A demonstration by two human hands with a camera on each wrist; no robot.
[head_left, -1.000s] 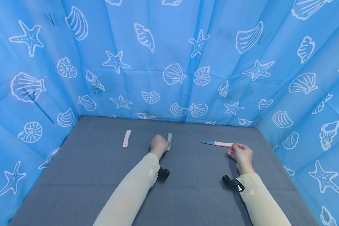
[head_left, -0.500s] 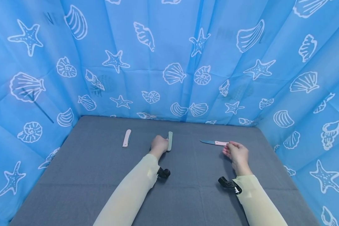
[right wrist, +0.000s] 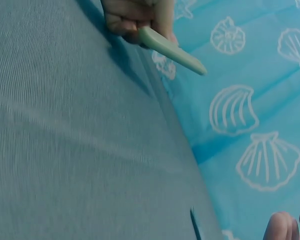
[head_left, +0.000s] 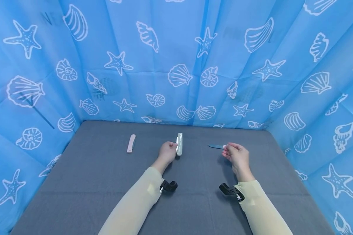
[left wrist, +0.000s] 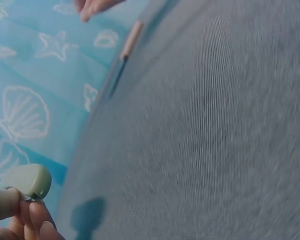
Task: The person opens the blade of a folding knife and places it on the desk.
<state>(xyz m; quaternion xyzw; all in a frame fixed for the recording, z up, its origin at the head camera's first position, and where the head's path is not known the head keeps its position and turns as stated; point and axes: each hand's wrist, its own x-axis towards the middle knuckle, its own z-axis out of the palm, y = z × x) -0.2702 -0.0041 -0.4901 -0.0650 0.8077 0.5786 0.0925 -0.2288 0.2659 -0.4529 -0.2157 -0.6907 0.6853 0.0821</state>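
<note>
My left hand (head_left: 167,152) pinches a pale green folding knife (head_left: 180,144) by a thin bright strip along its left edge. The green knife (right wrist: 174,51) is off the table in the right wrist view, its handle outermost. An unfolded knife with a pink handle (left wrist: 132,40) and a dark blade (head_left: 215,146) lies on the table to the right. Above that handle hovers my right hand (head_left: 238,159), mostly covering it in the head view. The left wrist view shows a gap between the right fingers (left wrist: 96,7) and the handle.
A folded pink knife (head_left: 131,143) lies on the left part of the grey cloth-covered table (head_left: 191,202). A blue curtain (head_left: 164,58) printed with shells and starfish stands around the back and sides. Black wrist mounts (head_left: 169,186) stick out from both sleeves.
My left hand has lifted the green knife off the cloth and turned it slightly. My right hand has slid left along the open knife, from its handle end toward the blade.
</note>
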